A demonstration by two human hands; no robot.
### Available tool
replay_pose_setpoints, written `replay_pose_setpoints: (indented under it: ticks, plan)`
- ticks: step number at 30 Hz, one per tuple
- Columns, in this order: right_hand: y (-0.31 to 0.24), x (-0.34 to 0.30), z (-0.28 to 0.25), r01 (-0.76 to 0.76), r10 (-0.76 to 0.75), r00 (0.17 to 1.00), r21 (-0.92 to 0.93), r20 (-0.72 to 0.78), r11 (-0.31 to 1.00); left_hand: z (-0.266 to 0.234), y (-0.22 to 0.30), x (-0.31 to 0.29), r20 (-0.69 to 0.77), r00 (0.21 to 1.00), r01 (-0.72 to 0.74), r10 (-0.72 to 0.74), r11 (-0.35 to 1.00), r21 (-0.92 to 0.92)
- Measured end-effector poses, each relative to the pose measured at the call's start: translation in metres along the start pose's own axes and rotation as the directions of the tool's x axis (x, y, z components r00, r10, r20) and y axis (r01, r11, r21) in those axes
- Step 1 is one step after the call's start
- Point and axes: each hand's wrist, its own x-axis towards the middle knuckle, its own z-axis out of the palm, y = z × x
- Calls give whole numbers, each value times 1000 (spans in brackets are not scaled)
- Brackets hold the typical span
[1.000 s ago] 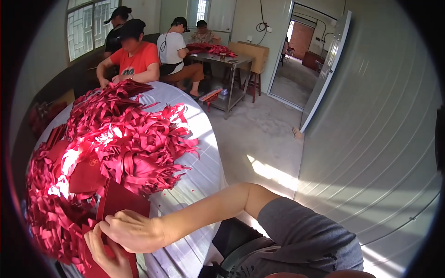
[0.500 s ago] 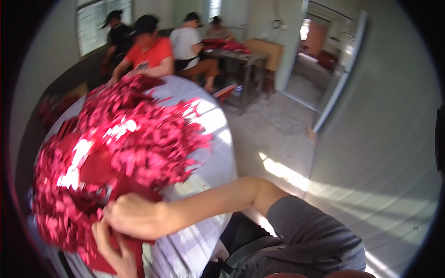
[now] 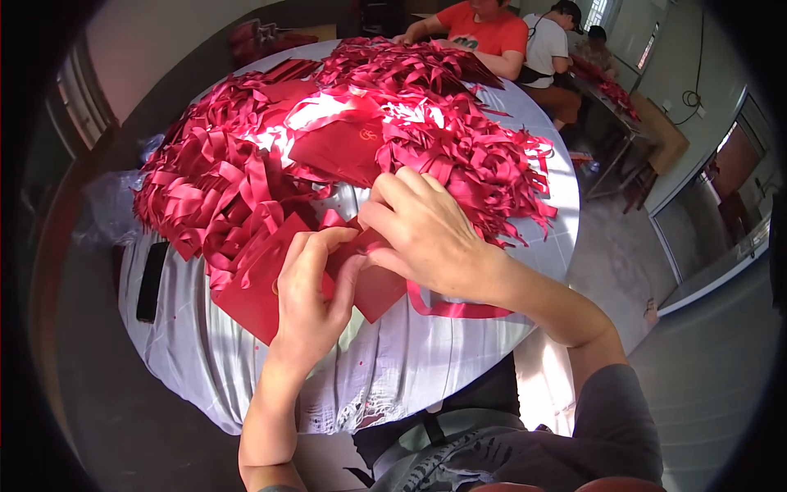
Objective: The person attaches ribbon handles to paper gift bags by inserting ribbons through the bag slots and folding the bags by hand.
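Note:
Both hands meet over a red card folder point(image 3: 264, 287) with a small gold mark, near the close side of the round table. My left hand point(image 3: 316, 291) pinches thumb and forefinger together at the folder's middle, where red ribbon point(image 3: 331, 219) shows. Against it, my right hand point(image 3: 426, 234) is closed in a pinch on the same ribbon. A loop of this ribbon runs out below the right wrist and lies on the white cloth. The fingertips partly hide the ribbon where they meet.
A large heap of red ribboned folders point(image 3: 221, 184) covers the table's far part. A black phone-like slab point(image 3: 152, 281) lies at the left on the white tablecloth point(image 3: 205, 361). Clear plastic point(image 3: 115, 205) hangs by the left edge. A person in red point(image 3: 492, 33) sits across; others sit beyond.
The view has swung left and down, bringing the table to the middle. My hands now show further apart, with both sets of fingers at the ribbon; earlier the right covered much of the left.

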Motion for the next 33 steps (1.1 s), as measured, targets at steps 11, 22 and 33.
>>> replay_pose_setpoints:
  ticks: [11, 22, 33]
  plan:
    - [13, 62, -39, -159, 33, 646, 92, 762, 983, 4, 6, -1, 31, 994, -107, 105, 992, 68]
    - [26, 65, -33, -407, 11, 607, 299, 795, 863, 12, 2, -9, 21, 994, -111, 110, 993, 46]
    - [28, 49, -10, -450, 156, 786, 380, 598, 808, 8, 6, -3, 79, 992, -107, 99, 988, 108]
